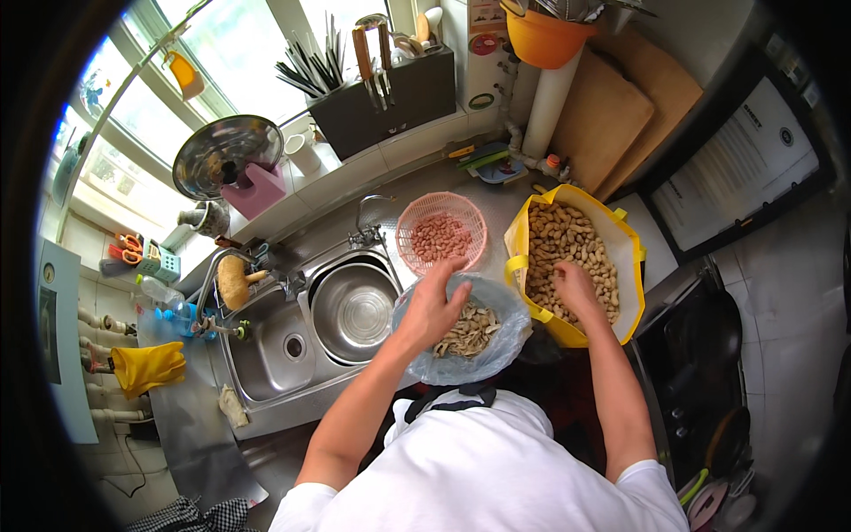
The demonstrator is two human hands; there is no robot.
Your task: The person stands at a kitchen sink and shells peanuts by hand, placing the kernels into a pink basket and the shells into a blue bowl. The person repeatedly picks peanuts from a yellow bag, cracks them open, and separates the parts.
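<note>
My left hand (439, 299) is over the near edge of a pink plastic basket (403, 234) and the rim of a container lined with a clear plastic bag (508, 356). Its thumb and fingers are apart; whether something small lies between them cannot be told. Shelled pink-skinned peanuts (440, 237) lie in the basket, and empty peanut shells (469, 332) lie in the lined container. At the right, my right hand (573, 282) reaches into a yellow-trimmed bag (630, 279) of unshelled peanuts (565, 233). Its fingertips are bent down among them, and what they hold is hidden.
Left of the basket is a double steel sink (269, 392) with a steel basin (356, 312) and faucets (365, 236). Wooden cutting boards (598, 120) lean behind the bag. A black knife and chopstick holder (385, 106) stands on the sill. A dark stove (691, 359) is at the right.
</note>
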